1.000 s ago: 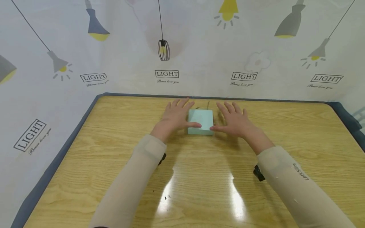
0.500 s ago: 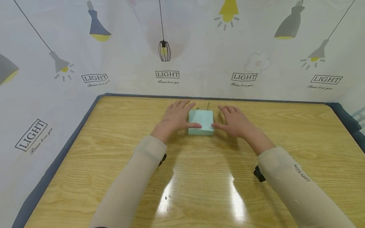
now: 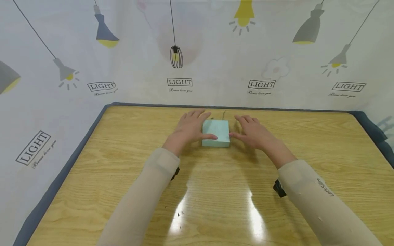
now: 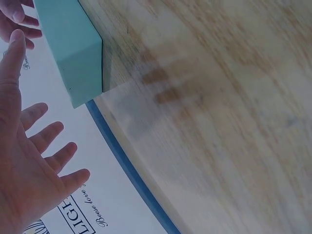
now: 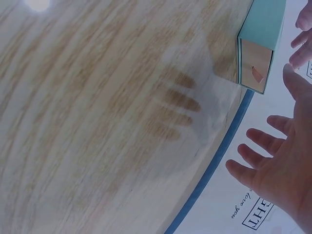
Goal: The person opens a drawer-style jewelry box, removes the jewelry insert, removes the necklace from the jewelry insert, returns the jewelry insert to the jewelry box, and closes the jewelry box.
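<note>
A small mint-green box (image 3: 216, 129) lies on the wooden table near its far edge. In the right wrist view the box (image 5: 263, 22) shows a pale end panel with a small pinkish tab (image 5: 257, 74). My left hand (image 3: 190, 128) is at the box's left side, fingers spread and relaxed, its thumb overlapping the top face in the head view. On the other side, my right hand (image 3: 253, 132) is held with loose fingers, thumb tip right by the box's right edge. Both wrist views show the palms bare, with nothing in the fingers.
The wooden table (image 3: 212, 194) has a dark blue edge (image 3: 154, 105) along the back and sides. Behind it hangs a white cloth (image 3: 215, 51) printed with lamps. A few dark specks (image 3: 178, 214) lie on the near part of the table.
The right hand's fingers have drawn closer together, and its thumb has shifted slightly right, off the box's corner. The left hand and box stay about where they were.
</note>
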### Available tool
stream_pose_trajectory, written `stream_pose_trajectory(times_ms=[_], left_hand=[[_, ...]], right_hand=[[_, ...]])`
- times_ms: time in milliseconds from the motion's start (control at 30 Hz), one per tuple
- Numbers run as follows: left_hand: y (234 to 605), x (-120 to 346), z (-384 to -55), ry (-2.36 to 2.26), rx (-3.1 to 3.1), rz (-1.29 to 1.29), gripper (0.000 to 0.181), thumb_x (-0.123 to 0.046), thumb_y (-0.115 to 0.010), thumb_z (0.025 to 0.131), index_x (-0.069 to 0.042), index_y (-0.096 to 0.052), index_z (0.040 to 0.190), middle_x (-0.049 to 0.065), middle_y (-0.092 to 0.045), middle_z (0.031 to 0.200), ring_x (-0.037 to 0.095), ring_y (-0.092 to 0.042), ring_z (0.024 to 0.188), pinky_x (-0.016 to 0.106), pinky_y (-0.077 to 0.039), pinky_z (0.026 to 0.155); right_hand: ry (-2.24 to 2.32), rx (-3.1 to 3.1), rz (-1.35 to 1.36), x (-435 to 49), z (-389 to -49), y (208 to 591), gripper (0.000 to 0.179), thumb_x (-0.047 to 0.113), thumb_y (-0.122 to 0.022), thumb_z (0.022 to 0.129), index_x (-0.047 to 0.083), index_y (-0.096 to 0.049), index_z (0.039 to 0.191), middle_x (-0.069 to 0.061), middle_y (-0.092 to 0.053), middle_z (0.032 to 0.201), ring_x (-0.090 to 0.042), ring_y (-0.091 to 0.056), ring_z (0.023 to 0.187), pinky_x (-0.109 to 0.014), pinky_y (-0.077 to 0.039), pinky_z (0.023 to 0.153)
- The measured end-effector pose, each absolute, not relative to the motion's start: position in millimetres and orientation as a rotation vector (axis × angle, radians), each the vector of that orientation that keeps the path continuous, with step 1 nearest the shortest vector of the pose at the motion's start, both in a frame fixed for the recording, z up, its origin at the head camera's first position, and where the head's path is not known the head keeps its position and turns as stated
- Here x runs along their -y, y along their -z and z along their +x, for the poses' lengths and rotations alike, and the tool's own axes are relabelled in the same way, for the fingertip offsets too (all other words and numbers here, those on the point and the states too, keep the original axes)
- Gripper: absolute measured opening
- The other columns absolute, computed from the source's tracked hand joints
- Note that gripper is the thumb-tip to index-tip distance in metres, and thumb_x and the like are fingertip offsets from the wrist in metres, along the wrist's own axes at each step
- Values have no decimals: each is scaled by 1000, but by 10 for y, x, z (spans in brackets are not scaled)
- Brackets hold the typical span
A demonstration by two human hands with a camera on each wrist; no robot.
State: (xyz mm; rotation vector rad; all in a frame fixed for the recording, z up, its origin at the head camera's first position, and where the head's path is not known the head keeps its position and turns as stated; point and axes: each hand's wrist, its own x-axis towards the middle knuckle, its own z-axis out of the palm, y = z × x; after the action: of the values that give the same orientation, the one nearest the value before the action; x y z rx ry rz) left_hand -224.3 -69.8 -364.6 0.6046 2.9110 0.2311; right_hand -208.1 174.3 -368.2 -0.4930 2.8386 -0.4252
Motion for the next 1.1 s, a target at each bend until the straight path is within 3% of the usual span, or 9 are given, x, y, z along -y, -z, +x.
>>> stream_pose_trajectory(times_ms=[500, 800, 1100], left_hand=[[3653, 689, -2218, -257, -2882, 622, 98, -74, -61, 82, -25, -26, 159, 5, -20, 167, 29, -21, 154, 53, -17, 127], [3676, 679, -2225, -271, -2873, 646, 96, -73, -63, 82, -24, -29, 157, 5, -23, 166, 28, -23, 153, 49, -29, 124], [3690, 675, -2222, -272, -2869, 681, 94, -70, -63, 83, -23, -30, 157, 4, -24, 166, 26, -23, 154, 48, -28, 124]], right_hand=[[458, -2851, -523, -1759, -2061, 3706, 75, 47, -53, 101, 4, -26, 156, -26, -31, 158, -52, -28, 143, -65, -29, 117], [489, -2853, -540, -1732, -2077, 3746, 67, 40, -54, 102, 3, -30, 154, -28, -35, 155, -51, -34, 141, -64, -31, 117], [512, -2835, -540, -1707, -2078, 3762, 61, 33, -55, 103, 3, -35, 152, -27, -36, 154, -49, -36, 141, -63, -30, 117]])
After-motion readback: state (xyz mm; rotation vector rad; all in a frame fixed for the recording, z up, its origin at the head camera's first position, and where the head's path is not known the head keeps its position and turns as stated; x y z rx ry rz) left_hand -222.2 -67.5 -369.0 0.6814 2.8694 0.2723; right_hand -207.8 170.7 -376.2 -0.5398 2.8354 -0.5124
